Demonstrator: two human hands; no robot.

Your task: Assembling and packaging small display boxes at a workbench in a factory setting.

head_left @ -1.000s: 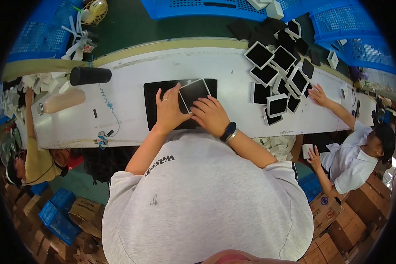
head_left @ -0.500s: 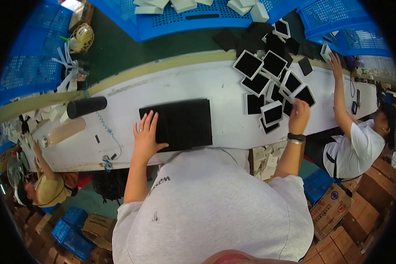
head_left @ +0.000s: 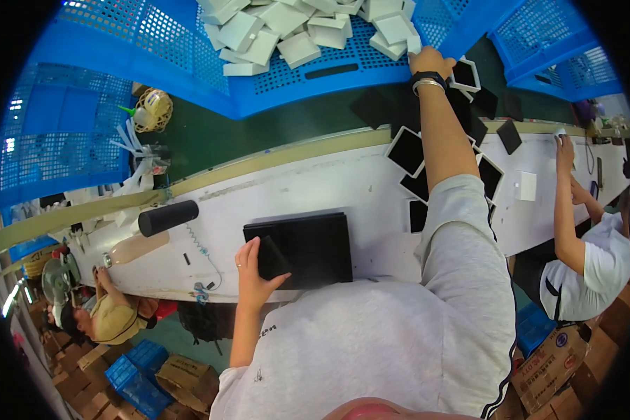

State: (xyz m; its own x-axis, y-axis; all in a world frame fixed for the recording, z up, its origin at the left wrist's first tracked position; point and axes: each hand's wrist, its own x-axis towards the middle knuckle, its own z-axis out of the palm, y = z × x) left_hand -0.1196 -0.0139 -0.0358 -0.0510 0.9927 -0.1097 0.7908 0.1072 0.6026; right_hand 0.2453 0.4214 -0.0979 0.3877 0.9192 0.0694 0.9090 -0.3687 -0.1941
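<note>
My left hand (head_left: 257,276) holds a small black square pad (head_left: 271,257) between thumb and fingers. The pad is over a larger flat black panel or stack (head_left: 322,245) on the white table. My right arm stretches far forward to the right end of a blue perforated crate (head_left: 273,91). There my right hand (head_left: 430,64) closes on a small white box (head_left: 414,45), partly hidden by the fingers. White open boxes with black insides (head_left: 406,150) lie in a pile below that forearm, which covers part of them.
Many white boxes (head_left: 283,19) fill the blue crate. A black cylinder (head_left: 168,218), a pinkish bottle (head_left: 140,246) and blue-handled scissors (head_left: 200,294) with a coiled cord lie on the left. Co-workers sit at both sides, the right one (head_left: 586,259) near a white box (head_left: 525,186).
My right hand has gone from the pile of boxes up to the crate's edge and grasped a white box. My left hand, flat on the black panel before, now grips a small black pad.
</note>
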